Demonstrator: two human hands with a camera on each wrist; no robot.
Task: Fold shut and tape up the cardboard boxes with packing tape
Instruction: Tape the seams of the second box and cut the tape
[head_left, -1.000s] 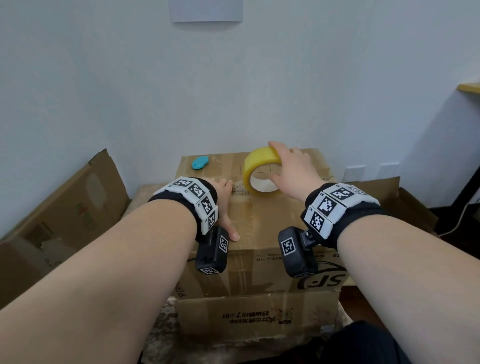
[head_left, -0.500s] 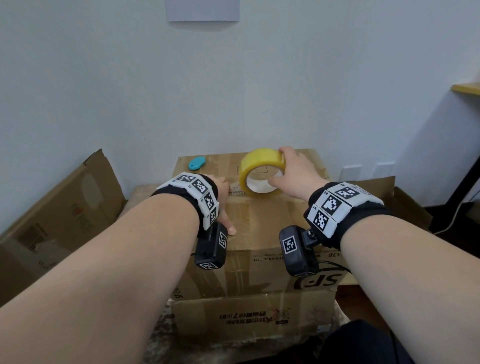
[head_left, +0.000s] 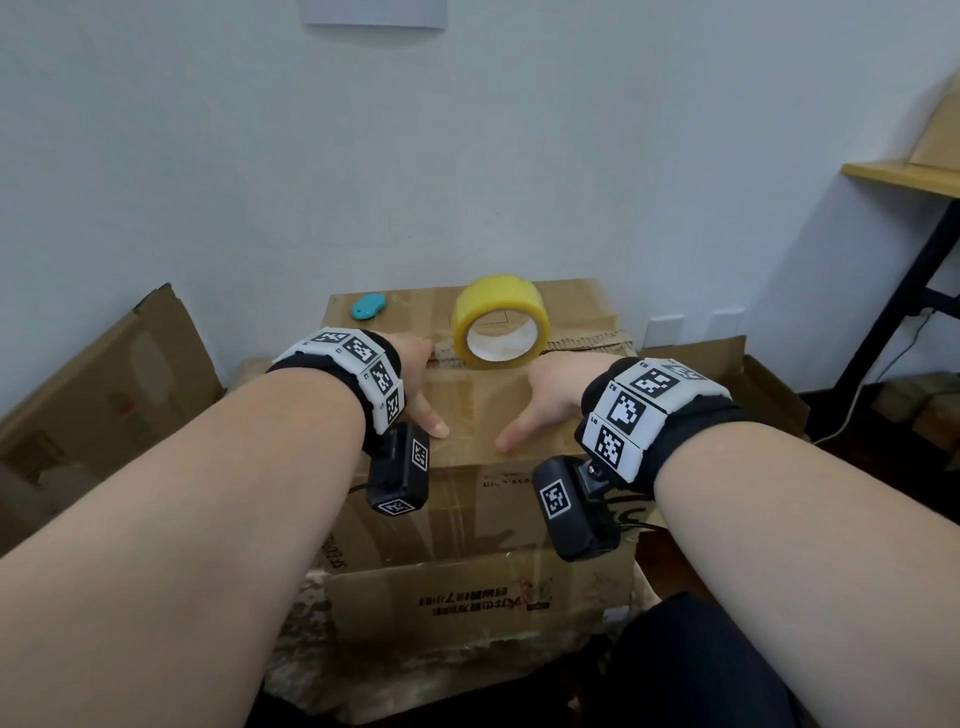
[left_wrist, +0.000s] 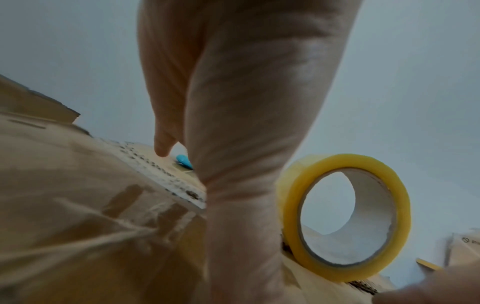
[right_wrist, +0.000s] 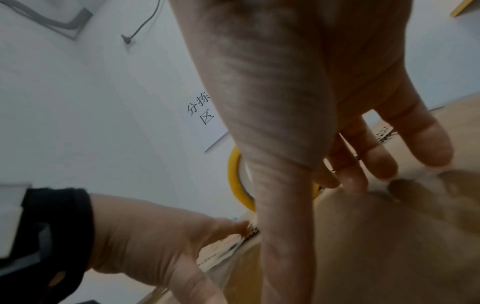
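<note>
Between and beyond both hands (head_left: 545, 389), apparently ungripped, stands the tape roll (head_left: 500, 322).

On the box (head_left: 467, 415), the tape roll (head_left: 500, 322) stands behind both hands, right of the cutter (head_left: 368, 306).

The right hand (right_wrist: 298, 102) is reaching over the box (right_wrist: 389, 246), its fingers (right_wrist: 426, 144) spreading straight and its thumb pointing down toward the box top. The yellow tape roll (right_wrist: 235, 181) is standing behind the thumb, mostly hidden. The left hand (right_wrist: 155, 242) is pressing on the box at lower left. A paper sign (right_wrist: 200, 119) is hanging on the white wall (right_wrist: 91, 123).
</note>
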